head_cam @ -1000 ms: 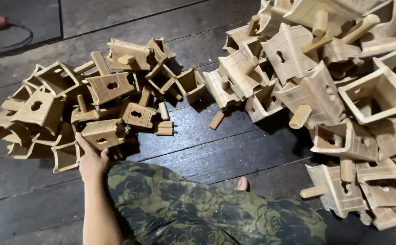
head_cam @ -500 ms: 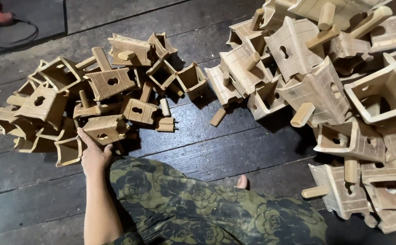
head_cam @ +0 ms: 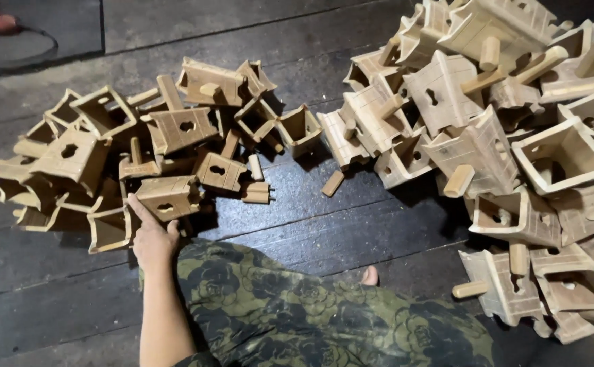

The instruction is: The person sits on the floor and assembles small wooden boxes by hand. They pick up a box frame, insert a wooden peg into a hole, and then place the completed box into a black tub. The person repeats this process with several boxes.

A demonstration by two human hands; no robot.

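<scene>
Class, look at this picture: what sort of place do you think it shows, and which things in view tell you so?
Probably a small woodcraft workshop. Two heaps of identical unfinished wooden pieces with keyhole cut-outs lie on a dark plank floor, and the left hand touches one piece in the smaller heap.

I'm seeing a bright light falling from above, glaring off the dark plank floor [head_cam: 324, 204] at centre. The corners are fading into dimness, and focus is staying sharp throughout.

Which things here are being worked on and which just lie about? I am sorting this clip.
In hand:
left hand
wooden box it touches
left pile around it

Lying about:
right pile
loose peg on the plank floor
black cable
</scene>
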